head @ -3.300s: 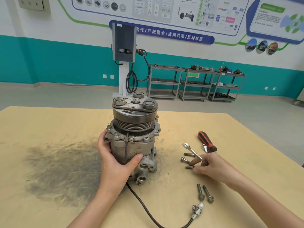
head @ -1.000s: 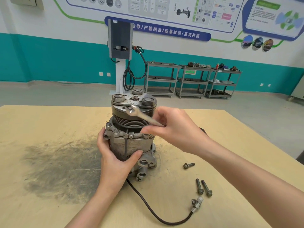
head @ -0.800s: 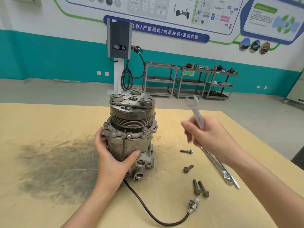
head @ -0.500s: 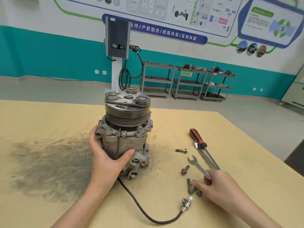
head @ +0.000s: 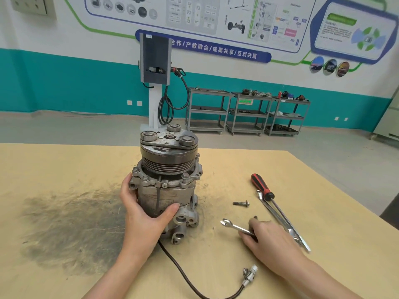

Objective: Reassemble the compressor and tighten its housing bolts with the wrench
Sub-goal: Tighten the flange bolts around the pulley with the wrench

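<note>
Surface: pale wooden table [head: 64, 160] fills the lower frame; dark grey smear [head: 71, 225] at lower left.
Room: teal-and-white wall with poster panels across the top; charging unit on a white post [head: 155, 61] at upper centre; three grey metal carts [head: 248, 113] to its right, on a grey floor.
Left hand [head: 143, 214]: centre-left, wrapped round the lower body of the compressor [head: 168, 182]; fingers behind, thumb across the front, clamped on the housing.
Compressor: frame centre, upright, long axis vertical, pulley end up; black cable [head: 183, 275] runs from its base to a white connector [head: 250, 275] at lower right.
Right hand [head: 267, 242]: right of centre, low on the table, fingers curled round the shank of the wrench [head: 234, 226].
Wrench: lies nearly flat, open jaw end clear of the fingers, pointing to the upper left toward the compressor base; long axis runs upper left to lower right.
Loose bolt [head: 241, 203]: on the table above the right hand, lying horizontal.
Right side: red-and-black screwdriver [head: 262, 187] and a long steel wrench [head: 280, 221] side by side, both running diagonally to the lower right.
</note>
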Motion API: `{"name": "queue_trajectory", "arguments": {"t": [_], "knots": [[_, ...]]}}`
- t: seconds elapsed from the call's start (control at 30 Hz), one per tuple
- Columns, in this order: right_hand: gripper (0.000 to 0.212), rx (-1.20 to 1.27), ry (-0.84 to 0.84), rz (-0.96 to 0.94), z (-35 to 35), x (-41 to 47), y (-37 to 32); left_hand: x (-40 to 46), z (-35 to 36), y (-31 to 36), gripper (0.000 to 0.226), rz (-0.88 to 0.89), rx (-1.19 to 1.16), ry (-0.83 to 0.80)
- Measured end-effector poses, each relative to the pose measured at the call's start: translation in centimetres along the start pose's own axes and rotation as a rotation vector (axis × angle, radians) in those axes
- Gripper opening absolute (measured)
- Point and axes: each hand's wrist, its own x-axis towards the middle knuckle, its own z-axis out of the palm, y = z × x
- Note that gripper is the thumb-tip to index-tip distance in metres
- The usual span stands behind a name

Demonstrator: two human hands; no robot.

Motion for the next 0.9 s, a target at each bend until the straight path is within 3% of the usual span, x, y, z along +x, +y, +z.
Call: {"name": "queue_trajectory", "arguments": {"t": [0.37, 0.53, 0.7, 0.9], "knots": [[0.041, 0.137, 0.159, -0.022, 0.3, 4.0, 1.2, 0.0, -0.2, -1.2, 0.106, 0.01, -0.027, 0.012], [0.046, 0.67, 0.39, -0.103, -1.8, 2.7, -2.2, 0.1, -0.3, -1.2, 0.107, -0.001, -0.019, 0.009], [0.045, 1.086, 0.273, -0.156, -5.4, 1.8, -6.6, 0.0, -0.3, -0.8, 0.102, -0.013, 0.008, 0.009], [0.049, 1.453, -0.107, -0.02, -5.3, 2.7, -9.6, -0.1, -0.3, -0.7, 0.108, -0.023, 0.058, 0.014]]}}
